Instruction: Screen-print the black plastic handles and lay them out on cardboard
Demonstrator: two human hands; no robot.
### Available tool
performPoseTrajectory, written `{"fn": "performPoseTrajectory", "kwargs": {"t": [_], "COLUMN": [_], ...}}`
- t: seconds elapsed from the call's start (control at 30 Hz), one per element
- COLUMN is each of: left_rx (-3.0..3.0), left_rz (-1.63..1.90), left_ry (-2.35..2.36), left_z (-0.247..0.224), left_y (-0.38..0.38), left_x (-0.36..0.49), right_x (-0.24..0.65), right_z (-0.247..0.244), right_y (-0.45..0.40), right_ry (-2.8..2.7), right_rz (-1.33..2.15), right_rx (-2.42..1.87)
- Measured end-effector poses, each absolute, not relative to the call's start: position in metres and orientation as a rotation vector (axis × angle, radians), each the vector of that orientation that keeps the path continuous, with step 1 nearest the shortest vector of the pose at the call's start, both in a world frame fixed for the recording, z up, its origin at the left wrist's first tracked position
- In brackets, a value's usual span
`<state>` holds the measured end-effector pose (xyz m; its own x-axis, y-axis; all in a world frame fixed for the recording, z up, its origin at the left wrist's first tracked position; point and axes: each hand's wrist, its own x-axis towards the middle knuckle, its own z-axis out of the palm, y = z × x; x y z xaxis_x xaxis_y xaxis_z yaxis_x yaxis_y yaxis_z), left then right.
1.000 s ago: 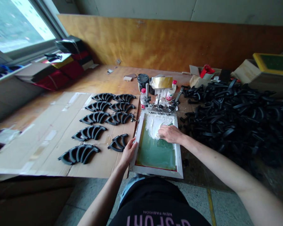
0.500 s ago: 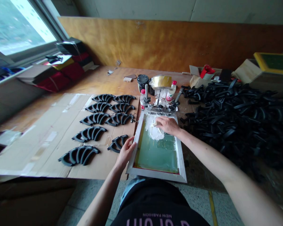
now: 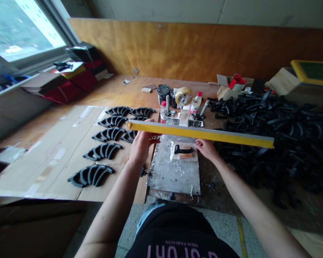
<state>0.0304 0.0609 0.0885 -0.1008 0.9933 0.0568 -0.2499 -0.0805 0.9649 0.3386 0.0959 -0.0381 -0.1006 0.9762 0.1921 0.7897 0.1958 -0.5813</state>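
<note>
A silk-screen frame [image 3: 201,135] is tilted up, so only its long yellow-and-grey edge shows. My left hand [image 3: 142,144] grips it near its left end, over the cardboard. Below the frame lies a paint-stained metal base plate [image 3: 173,175]. A curved black plastic piece [image 3: 184,150] sits on a small pad on this plate. My right hand [image 3: 206,147] is just right of that piece and below the frame, its fingers bent together; what they hold, if anything, is too small to make out.
Fanned groups of black pieces [image 3: 93,176] lie on the cardboard [image 3: 51,157] at left. A big heap of black pieces [image 3: 269,136] fills the right. Behind the plate stand red-capped bottles [image 3: 196,103], a black tub [image 3: 163,94] and a tape roll [image 3: 183,96].
The screen frame has swung up from lying flat, baring the base plate and black piece. My left hand has risen with it. My right hand has left the white paste and moved right and slightly down.
</note>
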Motion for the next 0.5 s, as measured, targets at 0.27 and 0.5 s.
{"fn": "performPoseTrajectory", "kwargs": {"t": [0.27,0.5], "left_rx": [0.547,0.487], "left_rz": [0.892,0.999], "left_ry": [1.139,1.462], "left_z": [0.0,-0.076], "left_y": [-0.001,-0.046], "left_x": [0.078,0.006], "right_x": [0.258,0.295], "right_z": [-0.04,-0.052], "right_y": [0.037,0.013], "right_ry": [-2.289,-2.321], "right_rz": [0.228,0.223], "right_rx": [-1.388,-1.447]}}
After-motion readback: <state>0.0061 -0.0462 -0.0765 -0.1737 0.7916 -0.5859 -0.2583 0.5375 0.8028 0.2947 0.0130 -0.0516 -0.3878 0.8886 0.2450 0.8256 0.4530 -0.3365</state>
